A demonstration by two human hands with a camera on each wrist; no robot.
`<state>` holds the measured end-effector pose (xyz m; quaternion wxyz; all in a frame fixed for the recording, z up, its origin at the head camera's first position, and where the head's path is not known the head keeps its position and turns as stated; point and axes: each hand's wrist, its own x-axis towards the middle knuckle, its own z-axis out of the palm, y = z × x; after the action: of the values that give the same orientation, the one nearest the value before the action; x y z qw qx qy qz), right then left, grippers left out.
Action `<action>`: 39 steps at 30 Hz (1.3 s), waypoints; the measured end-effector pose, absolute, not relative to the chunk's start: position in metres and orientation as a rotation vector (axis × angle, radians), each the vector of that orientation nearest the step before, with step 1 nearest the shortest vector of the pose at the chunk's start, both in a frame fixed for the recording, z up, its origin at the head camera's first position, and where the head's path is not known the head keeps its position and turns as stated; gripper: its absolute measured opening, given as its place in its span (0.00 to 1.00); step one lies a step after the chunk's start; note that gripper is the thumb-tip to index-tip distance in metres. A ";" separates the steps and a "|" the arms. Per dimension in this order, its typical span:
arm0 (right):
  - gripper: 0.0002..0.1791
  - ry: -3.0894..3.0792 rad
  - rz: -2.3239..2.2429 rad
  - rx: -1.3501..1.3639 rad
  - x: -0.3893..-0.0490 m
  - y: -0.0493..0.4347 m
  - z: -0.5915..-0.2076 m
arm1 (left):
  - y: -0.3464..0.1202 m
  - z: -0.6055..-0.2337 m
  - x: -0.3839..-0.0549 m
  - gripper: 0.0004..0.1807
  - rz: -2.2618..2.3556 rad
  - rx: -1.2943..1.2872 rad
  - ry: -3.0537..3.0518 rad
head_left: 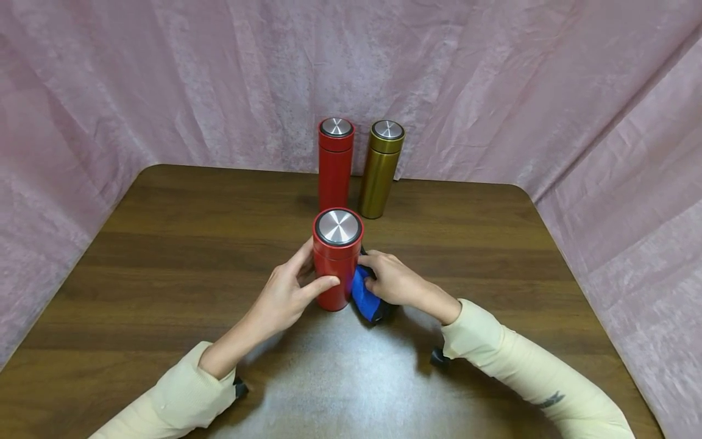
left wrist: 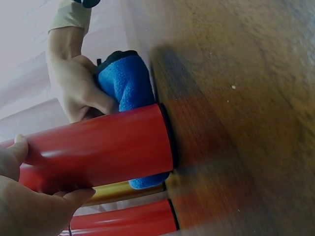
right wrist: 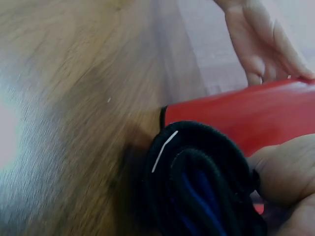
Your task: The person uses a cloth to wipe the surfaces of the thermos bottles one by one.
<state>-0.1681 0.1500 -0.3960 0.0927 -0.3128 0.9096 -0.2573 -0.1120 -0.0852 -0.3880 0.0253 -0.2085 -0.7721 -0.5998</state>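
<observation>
A red thermos flask [head_left: 336, 268] with a silver disc on its lid stands upright near the middle of the table. My left hand [head_left: 287, 289] grips its side, thumb across the front and fingers round the back. On the flask's right, my right hand [head_left: 392, 277] holds a folded blue cloth [left wrist: 129, 81] with dark edging against its lower wall. In the right wrist view the cloth's dark folded edge [right wrist: 197, 147] overlaps the flask. Part of the cloth shows on the flask's far side in the left wrist view.
Behind stand a second red flask [head_left: 334, 171] and a gold flask [head_left: 378, 174], both upright near the back of the brown wooden table [head_left: 192, 244]. Pink curtains [head_left: 241, 79] hang behind and at the sides of it.
</observation>
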 end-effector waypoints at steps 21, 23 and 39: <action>0.19 2.700 -1.122 -0.788 -0.153 0.164 -0.354 | -0.084 -0.389 -0.112 0.46 -1.828 -0.643 -2.390; 0.19 2.701 -1.137 -0.799 -0.151 0.166 -0.348 | -0.084 -0.389 -0.112 0.46 -1.830 -0.641 -2.393; 0.21 2.620 -1.442 -0.864 -0.143 0.184 -0.293 | -0.084 -0.389 -0.112 0.46 -1.827 -0.624 -2.393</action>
<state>-0.1432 0.1836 -0.2932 0.0145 -0.2775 0.8416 -0.4631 -0.1118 -0.0836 -0.3892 0.0332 -0.2029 -0.7779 -0.5938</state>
